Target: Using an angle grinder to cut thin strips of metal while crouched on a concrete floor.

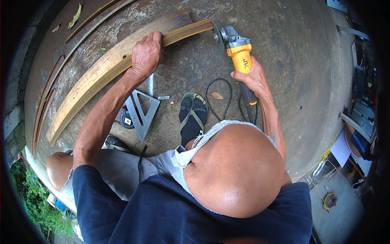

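Note:
My left hand (147,56) is closed over a rusty brown metal bar (187,31) that lies along a long wooden beam (101,65) on the ground. Beyond that hand, the bar's end sticks out to the right. A yellow and black angle grinder (241,57) is in my right hand (256,77), the fingers wrapped round its body. Its cutting disc (219,37) stands upright right by the bar's end; whether the two touch I cannot tell. The grinder's black cord (208,91) loops down toward my feet.
A metal speed square (143,112) and a black tape measure (126,120) lie below my left forearm. Thin metal strips (55,81) run along the left. My sandalled foot (193,112) is beside the cord. Clutter and a yellow cable (325,156) are at the right edge.

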`<state>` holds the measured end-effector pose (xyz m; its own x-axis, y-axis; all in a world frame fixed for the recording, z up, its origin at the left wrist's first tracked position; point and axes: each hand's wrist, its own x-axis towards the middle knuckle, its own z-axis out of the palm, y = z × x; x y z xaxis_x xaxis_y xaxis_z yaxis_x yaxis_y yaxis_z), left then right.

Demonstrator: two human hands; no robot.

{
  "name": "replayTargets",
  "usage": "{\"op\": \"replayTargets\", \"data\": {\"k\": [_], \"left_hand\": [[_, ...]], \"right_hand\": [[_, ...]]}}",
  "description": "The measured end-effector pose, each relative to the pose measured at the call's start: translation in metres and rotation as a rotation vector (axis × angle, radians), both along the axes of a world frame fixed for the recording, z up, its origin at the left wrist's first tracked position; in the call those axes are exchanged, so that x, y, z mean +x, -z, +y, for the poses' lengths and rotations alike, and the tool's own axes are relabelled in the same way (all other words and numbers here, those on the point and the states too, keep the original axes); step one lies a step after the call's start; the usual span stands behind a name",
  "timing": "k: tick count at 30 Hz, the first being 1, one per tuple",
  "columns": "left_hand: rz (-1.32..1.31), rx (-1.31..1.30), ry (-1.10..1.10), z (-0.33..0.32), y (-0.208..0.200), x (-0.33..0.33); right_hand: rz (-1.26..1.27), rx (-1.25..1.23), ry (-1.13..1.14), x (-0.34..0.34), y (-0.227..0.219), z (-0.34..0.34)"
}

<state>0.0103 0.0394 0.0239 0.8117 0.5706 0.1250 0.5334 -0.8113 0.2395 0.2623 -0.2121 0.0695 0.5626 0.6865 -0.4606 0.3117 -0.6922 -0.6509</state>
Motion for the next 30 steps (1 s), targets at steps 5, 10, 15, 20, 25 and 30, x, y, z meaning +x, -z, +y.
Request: {"op": "replayTargets", "data": {"k": [5,10,15,20,25,30], "left_hand": [[0.019,-0.027,0.013,-0.002,0.001,0.000],[0.008,-0.018,0.019,-0.001,0.003,-0.003],[0.050,-0.091,-0.018,-0.002,0.003,-0.002],[0.003,-0.135,0.017,-0.005,-0.011,-0.002],[-0.028,-0.073,0.017,-0.008,-0.010,-0.002],[-0.076,-0.047,0.042,-0.012,0.001,-0.006]], "right_hand": [[-0.028,-0.025,-0.037,0.005,-0.003,0.001],[-0.028,-0.030,-0.039,0.002,-0.002,0.001],[-0.012,-0.051,-0.027,0.004,-0.004,0.000],[0.015,-0.043,0.028,0.002,-0.001,-0.001],[0.016,-0.008,0.003,0.005,-0.004,0.004],[0.008,-0.019,-0.013,0.013,-0.005,0.003]]}}
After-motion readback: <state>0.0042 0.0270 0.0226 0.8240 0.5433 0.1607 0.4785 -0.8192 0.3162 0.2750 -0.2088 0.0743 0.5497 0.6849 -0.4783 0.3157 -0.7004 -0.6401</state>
